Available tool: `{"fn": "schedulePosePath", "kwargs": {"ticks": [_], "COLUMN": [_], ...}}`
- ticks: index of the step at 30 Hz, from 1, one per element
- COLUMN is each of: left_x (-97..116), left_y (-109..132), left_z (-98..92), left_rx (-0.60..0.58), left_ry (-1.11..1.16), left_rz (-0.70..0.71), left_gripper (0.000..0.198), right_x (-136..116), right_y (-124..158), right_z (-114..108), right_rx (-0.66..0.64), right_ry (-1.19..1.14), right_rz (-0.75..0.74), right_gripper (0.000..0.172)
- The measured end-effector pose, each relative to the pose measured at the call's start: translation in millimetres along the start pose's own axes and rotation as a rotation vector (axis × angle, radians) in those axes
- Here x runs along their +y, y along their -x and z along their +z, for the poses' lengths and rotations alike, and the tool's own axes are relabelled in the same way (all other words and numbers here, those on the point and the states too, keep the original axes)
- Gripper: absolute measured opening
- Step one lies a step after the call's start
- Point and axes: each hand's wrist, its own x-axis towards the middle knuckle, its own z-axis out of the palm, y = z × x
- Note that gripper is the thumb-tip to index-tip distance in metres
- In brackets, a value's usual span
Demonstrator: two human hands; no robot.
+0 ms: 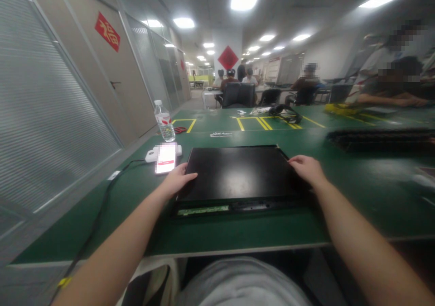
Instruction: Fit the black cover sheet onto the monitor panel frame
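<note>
A flat black display panel [238,170] lies before me over a shallow black frame [258,205]. Along the near side, below the panel's edge, a narrow green circuit board [204,211] shows. My left hand [177,179] grips the panel's left edge, its thumb on the top face and its other fingers mostly hidden beyond the edge. At the right edge, my right hand [307,170] pinches the panel's upper corner area between thumb and fingers. The lower fingers of that hand are partly hidden.
On the green table [112,233], a phone [166,159] leans by a white power strip [151,155] and a water bottle [165,121]. Red-handled scissors [180,130] and a black headset [285,114] lie farther back. A long black part [380,139] is at right; people sit beyond.
</note>
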Motion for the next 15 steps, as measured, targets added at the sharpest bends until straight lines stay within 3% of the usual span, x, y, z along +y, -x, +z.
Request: {"fn": "schedulePosePath", "kwargs": {"ticks": [15], "left_x": [-6.4], "left_y": [-4.7], "left_z": [-1.8], "left_rx": [-0.045], "left_ry": [0.082], "left_rz": [0.004], "left_gripper": [0.056], "right_x": [-3.2], "right_y": [1.3], "right_z": [-2.0], "right_rx": [-0.020], "right_ry": [-0.014], "right_rz": [0.025], "right_gripper": [0.020]}}
